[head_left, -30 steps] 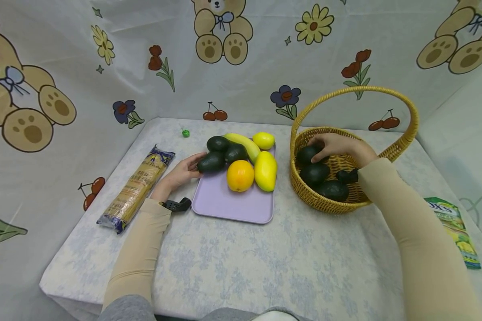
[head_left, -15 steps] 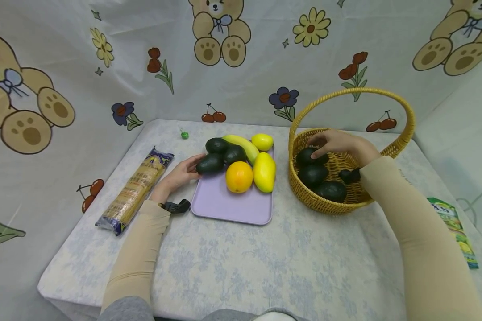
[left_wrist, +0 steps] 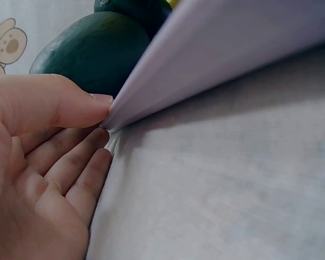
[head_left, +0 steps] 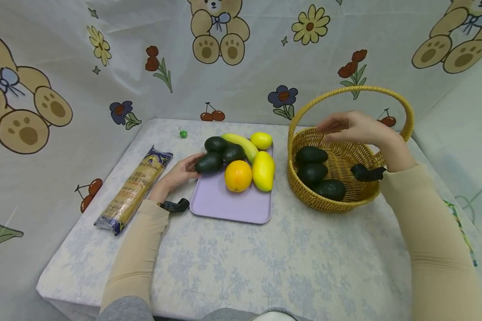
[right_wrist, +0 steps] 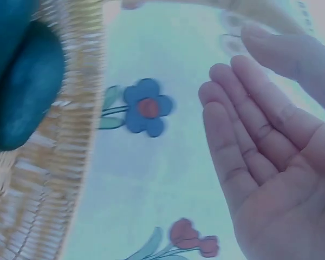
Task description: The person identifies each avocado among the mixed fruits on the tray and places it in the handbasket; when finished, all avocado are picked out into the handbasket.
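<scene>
My left hand (head_left: 176, 174) is at the left edge of a lilac tray (head_left: 225, 209); in the left wrist view the thumb and fingertips pinch the tray's rim. Close to those fingers lies an avocado (head_left: 209, 163), with two others beside it. The tray also bears an orange (head_left: 238, 176), a mango (head_left: 263, 171), a banana (head_left: 241, 143) and a lemon (head_left: 261, 140). Over the wicker basket (head_left: 325, 203) my right hand (head_left: 359, 128) is raised, fingers extended and holding nothing. Three avocados line the basket's left side, the rearmost avocado (head_left: 311, 155) near that hand.
A long pasta packet (head_left: 134, 191) lies left of the tray. Behind it is a tiny green object (head_left: 183, 133). The basket's tall handle (head_left: 353, 89) arches above the right hand. At the far right, a colourful bag (head_left: 462, 227) is mostly hidden by the right sleeve.
The right hand has let go of the rear avocado in the basket and moved up and to the right. The left hand has stayed at the tray.
</scene>
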Available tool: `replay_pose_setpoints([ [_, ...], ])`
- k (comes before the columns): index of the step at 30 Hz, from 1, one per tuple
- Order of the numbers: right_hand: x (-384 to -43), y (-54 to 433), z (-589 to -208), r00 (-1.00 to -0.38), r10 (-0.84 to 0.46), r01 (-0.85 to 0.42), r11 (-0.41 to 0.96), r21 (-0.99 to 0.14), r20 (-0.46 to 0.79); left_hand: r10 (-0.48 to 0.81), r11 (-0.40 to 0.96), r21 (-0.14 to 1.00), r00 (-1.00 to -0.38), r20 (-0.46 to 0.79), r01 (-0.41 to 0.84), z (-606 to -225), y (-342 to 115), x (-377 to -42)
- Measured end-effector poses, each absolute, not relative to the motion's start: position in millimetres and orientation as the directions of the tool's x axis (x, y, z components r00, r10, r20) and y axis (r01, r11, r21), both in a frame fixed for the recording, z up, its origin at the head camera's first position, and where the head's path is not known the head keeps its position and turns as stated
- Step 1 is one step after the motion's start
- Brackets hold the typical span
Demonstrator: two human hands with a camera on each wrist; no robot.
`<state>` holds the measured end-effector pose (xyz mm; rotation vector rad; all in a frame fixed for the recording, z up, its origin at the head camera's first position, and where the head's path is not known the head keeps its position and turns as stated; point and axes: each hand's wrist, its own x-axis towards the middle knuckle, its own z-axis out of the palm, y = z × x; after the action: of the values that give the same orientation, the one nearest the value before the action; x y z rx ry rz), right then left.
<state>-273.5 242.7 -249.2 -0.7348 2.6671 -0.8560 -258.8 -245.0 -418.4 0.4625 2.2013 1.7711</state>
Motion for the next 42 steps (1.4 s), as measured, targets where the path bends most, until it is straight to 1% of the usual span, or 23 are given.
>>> replay_pose_setpoints([
  [3, -260.7, 245.3, -244.9, -0.845, -0.535, -0.415, 0.658, -0.628, -0.002, 0.414, 0.201, 0.975, -0.910, 0.001, 0.093, -426.5, -247.6, -263.2],
  [8, -242.5, 240.1, -244.0, -0.804, -0.578, -0.496, 0.522, -0.694, 0.139, 0.407, 0.207, 0.975, -0.913, -0.011, 0.081, -417.5, -244.3, -257.4],
  [11, -232.4, 227.5, -242.9, -0.750, -0.619, -0.567, 0.420, -0.708, 0.234, 0.402, 0.209, 0.975, -0.915, -0.016, 0.075, -420.2, -244.5, -259.3],
  [15, -226.3, 200.9, -241.9, -0.655, -0.679, -0.651, 0.283, -0.705, 0.332, 0.393, 0.213, 0.973, -0.919, -0.008, 0.083, -427.1, -247.5, -262.9],
  [18, -228.5, 179.8, -243.8, -0.597, -0.713, -0.684, 0.213, -0.698, 0.367, 0.390, 0.216, 0.973, -0.921, -0.004, 0.087, -427.5, -248.4, -263.0],
  [20, -231.6, 165.9, -246.1, -0.572, -0.732, -0.690, 0.185, -0.700, 0.371, 0.398, 0.211, 0.973, -0.917, 0.003, 0.094, -427.5, -248.7, -263.5],
  [21, -233.3, 158.9, -247.6, -0.561, -0.741, -0.691, 0.173, -0.702, 0.369, 0.403, 0.209, 0.973, -0.915, 0.006, 0.098, -427.7, -248.8, -264.0],
  [24, -239.2, 138.7, -253.2, -0.553, -0.757, -0.676, 0.162, -0.719, 0.349, 0.410, 0.209, 0.972, -0.912, 0.008, 0.103, -428.0, -248.7, -265.1],
  [29, -254.7, 106.8, -268.0, -0.569, -0.754, -0.627, 0.141, -0.766, 0.327, 0.401, 0.225, 0.969, -0.916, 0.001, 0.100, -427.4, -248.4, -265.0],
  [33, -269.8, 84.0, -284.0, -0.602, -0.747, -0.599, 0.190, -0.778, 0.281, 0.394, 0.228, 0.969, -0.919, -0.004, 0.094, -427.5, -248.9, -265.0],
  [36, -280.7, 69.8, -297.0, -0.643, -0.729, -0.566, 0.246, -0.787, 0.235, 0.397, 0.222, 0.971, -0.918, -0.003, 0.093, -428.7, -249.4, -266.3],
  [42, -299.6, 51.7, -318.4, -0.749, -0.649, -0.459, 0.365, -0.810, 0.132, 0.411, 0.186, 0.978, -0.911, 0.009, 0.094, -429.3, -249.0, -266.7],
])
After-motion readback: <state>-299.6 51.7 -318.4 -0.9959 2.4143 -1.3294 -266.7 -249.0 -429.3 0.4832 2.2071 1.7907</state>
